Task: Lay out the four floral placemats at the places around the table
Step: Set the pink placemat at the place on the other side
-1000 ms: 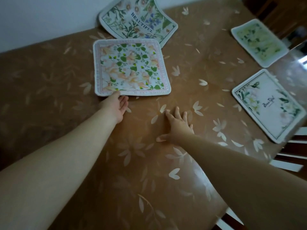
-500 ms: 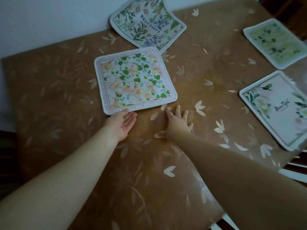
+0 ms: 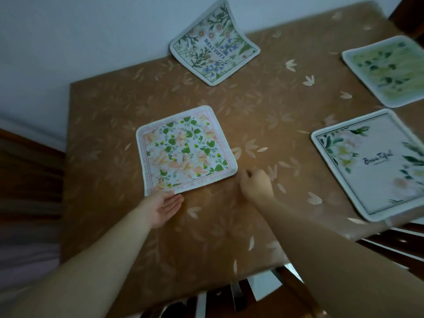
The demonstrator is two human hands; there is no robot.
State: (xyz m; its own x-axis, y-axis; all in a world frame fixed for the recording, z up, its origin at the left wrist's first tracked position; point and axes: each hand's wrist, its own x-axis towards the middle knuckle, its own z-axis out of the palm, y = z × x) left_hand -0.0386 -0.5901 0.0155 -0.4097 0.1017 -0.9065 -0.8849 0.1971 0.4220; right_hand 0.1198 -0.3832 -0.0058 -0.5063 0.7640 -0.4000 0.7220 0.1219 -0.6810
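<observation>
Four floral placemats lie on the brown leaf-patterned table (image 3: 114, 111). The pink-and-green placemat (image 3: 183, 150) lies flat near the table's near-left area, rotated slightly. The left hand (image 3: 164, 206) is palm-up with fingers extended and loosely spread, its fingertips touching the mat's near edge; whether they pass under the edge cannot be determined. The right hand (image 3: 255, 184) rests just beside the mat's near-right corner with fingers curled inward; it grips nothing visible. The "BEAUTIFUL" placemat (image 3: 214, 45) sits at the far edge, its rear portion bent up against the wall (image 3: 80, 31). The green-wash placemat (image 3: 390, 70) lies at the far right. The white placemat with script lettering (image 3: 371, 161) lies at the near right, near the table edge
</observation>
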